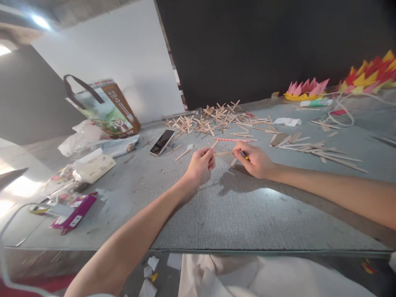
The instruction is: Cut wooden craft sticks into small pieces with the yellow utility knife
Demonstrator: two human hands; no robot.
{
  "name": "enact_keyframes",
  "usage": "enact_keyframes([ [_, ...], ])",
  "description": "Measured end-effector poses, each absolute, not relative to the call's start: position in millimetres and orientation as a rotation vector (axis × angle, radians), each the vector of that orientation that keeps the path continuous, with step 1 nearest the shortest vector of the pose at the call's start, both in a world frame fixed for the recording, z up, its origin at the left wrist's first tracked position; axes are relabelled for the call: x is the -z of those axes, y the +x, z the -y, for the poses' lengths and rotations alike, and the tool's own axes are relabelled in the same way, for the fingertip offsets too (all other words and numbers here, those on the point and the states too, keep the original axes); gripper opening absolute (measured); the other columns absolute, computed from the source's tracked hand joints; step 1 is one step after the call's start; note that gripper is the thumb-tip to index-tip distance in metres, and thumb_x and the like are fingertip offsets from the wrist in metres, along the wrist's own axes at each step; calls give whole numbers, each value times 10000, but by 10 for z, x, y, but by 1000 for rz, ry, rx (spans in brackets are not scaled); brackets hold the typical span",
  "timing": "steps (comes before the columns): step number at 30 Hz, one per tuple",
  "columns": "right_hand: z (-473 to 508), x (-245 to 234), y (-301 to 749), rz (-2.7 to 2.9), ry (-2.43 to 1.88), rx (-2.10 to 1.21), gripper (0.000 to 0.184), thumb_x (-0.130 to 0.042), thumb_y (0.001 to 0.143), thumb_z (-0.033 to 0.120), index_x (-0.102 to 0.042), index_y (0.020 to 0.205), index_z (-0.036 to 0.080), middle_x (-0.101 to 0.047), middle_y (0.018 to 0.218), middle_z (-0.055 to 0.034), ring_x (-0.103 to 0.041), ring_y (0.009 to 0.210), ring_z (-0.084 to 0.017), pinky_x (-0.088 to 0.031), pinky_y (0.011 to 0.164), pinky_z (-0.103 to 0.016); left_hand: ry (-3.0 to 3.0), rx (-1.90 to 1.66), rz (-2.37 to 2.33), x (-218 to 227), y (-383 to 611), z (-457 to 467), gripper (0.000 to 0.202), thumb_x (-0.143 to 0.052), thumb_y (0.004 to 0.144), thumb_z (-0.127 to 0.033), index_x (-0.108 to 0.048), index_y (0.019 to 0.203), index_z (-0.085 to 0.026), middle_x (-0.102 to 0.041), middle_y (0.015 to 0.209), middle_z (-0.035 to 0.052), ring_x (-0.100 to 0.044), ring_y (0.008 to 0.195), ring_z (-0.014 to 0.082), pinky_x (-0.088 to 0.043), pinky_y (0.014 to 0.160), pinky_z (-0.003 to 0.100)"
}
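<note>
A thin wooden craft stick (224, 154) spans the gap between my two hands, just above the table. My left hand (202, 161) is closed in a pinch on its left end, where a second stick (214, 144) pokes up at a slant. The fingers of my right hand (252, 159) are closed around the other end. A small black and yellow object (244, 155) shows in the right hand too; its kind is partly hidden. Under the right fingertips another stick end (234, 161) juts out. A pink patterned strip (232, 140) lies just beyond the hands.
Crossed craft sticks (216, 117) are heaped at the back, with loose sticks (321, 150) on the right. A phone (162, 142), a printed bag (113, 109) and a purple box (74, 213) are on the left. Folded-paper pieces (306, 90) and a glue stick (315, 103) stand back right.
</note>
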State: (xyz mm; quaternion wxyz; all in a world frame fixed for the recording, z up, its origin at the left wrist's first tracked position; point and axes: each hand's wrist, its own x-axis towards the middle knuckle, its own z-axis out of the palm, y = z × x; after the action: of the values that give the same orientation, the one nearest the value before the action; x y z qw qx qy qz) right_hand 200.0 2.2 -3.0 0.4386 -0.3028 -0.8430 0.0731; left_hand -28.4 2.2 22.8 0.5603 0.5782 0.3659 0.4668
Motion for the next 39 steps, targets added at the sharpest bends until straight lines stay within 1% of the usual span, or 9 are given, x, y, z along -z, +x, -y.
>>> enact_keyframes([
  [6,-14,34,2002,2105,-732,-179,194,-426,1129,353,-512,979,267,-560,851,-15,-525,710,-196,-426,685,-342,1428,-1120,-916,-176,-294,-18,377,-672,956,-479,-582,755,-173,-583,612,-15,-476,499,72,-363,527,223],
  [12,-8,38,2001,2134,-727,-171,151,-455,1124,317,-513,995,262,-576,855,-6,-500,659,-170,-407,642,-323,1409,-1140,-887,-145,-288,-13,368,-715,923,-508,-607,846,-165,-650,660,-4,-522,482,76,-395,507,221],
  [20,-27,80,2018,2153,-737,-188,121,-457,1116,307,-520,1019,273,-593,888,-27,-545,720,-197,-433,652,-331,1329,-1188,-934,-117,-300,-51,295,-735,900,-413,-596,991,-169,-682,688,-15,-562,471,89,-421,500,218],
  [24,-19,68,2022,2152,-737,-181,114,-462,1110,276,-519,1012,269,-583,866,-18,-530,696,-185,-430,650,-319,1367,-1232,-969,-108,-309,-70,362,-663,942,-531,-589,897,-179,-637,610,-23,-541,445,101,-419,490,231],
  [27,-15,78,2037,2173,-716,-148,80,-487,1089,224,-525,1028,259,-583,870,-14,-541,711,-176,-435,665,-304,1477,-1159,-1033,-127,-320,-35,575,-478,1008,-667,-526,680,-197,-483,457,-40,-456,416,99,-371,489,236],
  [29,-17,100,2056,2212,-701,-89,80,-516,1056,172,-543,1063,248,-602,897,-20,-562,742,-175,-439,677,-294,1566,-1079,-1069,-164,-319,-7,656,-381,1032,-689,-472,596,-207,-467,455,-26,-423,427,100,-364,506,250],
  [33,-70,131,2123,2290,-695,42,182,-551,1002,105,-587,1127,232,-657,941,-33,-613,788,-177,-451,704,-288,1941,-928,-1092,-291,-276,-38,593,-269,1106,-493,-539,672,-192,-538,559,-12,-517,571,127,-385,639,262],
  [35,-131,118,2167,2253,-743,75,194,-552,1005,102,-603,1139,234,-669,943,-36,-633,804,-186,-462,717,-293,2198,-826,-1072,-347,-228,-122,434,-346,1094,-391,-570,776,-198,-538,624,-24,-474,590,129,-324,629,272],
  [39,-255,48,2228,2041,-889,30,170,-574,1040,121,-624,1148,242,-664,986,-48,-652,862,-192,-490,771,-301,2411,-722,-977,-368,-76,-363,362,-375,1089,-327,-601,837,-199,-541,689,-11,-436,600,133,-269,616,295],
])
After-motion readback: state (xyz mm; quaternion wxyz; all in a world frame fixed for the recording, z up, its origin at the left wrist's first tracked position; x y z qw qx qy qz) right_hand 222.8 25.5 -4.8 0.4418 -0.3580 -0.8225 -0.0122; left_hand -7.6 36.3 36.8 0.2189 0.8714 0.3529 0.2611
